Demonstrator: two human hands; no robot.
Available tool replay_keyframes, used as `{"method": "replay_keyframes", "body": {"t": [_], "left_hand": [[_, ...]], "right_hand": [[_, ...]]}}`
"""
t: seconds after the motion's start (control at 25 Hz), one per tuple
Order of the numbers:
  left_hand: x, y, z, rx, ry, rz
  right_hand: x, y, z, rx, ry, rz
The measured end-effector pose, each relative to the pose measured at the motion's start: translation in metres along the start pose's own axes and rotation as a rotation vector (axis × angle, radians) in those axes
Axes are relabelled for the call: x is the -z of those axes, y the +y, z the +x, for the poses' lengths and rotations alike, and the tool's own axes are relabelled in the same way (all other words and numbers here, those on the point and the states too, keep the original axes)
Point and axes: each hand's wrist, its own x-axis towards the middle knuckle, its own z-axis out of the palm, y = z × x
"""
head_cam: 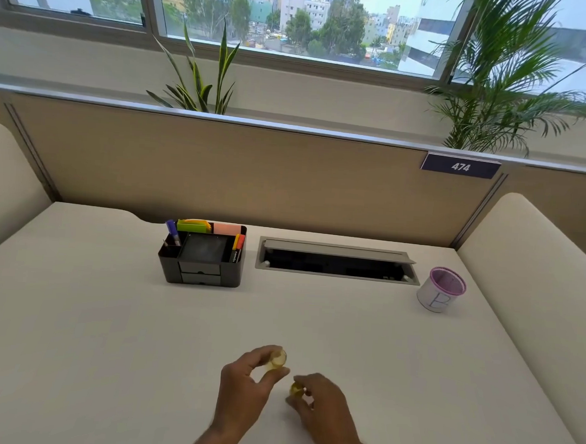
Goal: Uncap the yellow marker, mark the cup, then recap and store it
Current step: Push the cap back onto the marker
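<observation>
Left hand (245, 385): pinching small yellow plastic cap (276, 358), lifted clear.
Right hand (321, 403): pinching yellow marker (297, 389), probably just separated.
White paper cup (440, 291): far right, unreached.

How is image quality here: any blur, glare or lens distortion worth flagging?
Head view: even daylight, no harsh glare; wide-angle bowing along the partition rail; left hand, right hand and their yellow pieces are soft; the cup stays legible.
</observation>
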Motion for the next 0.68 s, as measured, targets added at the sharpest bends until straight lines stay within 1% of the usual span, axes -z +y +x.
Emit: {"method": "replay_keyframes", "body": {"t": [0.2, 0.32, 0.4, 0.48, 0.56, 0.68], "left_hand": [[0.0, 0.003, -0.007, -0.009, 0.019, -0.045], [-0.003, 0.009, -0.01, -0.028, 0.024, -0.043], [-0.004, 0.014, -0.012, -0.036, 0.03, -0.035], [-0.005, 0.018, -0.015, -0.054, 0.032, -0.015], [-0.006, 0.023, -0.018, -0.079, 0.03, 0.018], [-0.008, 0.026, -0.022, -0.107, 0.027, 0.039]], "right_hand": [[0.039, -0.024, -0.011, -0.036, 0.238, 0.33], [0.054, -0.037, -0.022, -0.077, 0.337, 0.487], [0.06, -0.046, -0.028, -0.032, 0.39, 0.504], [0.065, -0.055, -0.032, 0.062, 0.427, 0.474], [0.069, -0.061, -0.035, 0.146, 0.429, 0.406], [0.076, -0.068, -0.036, 0.185, 0.391, 0.359]]}}
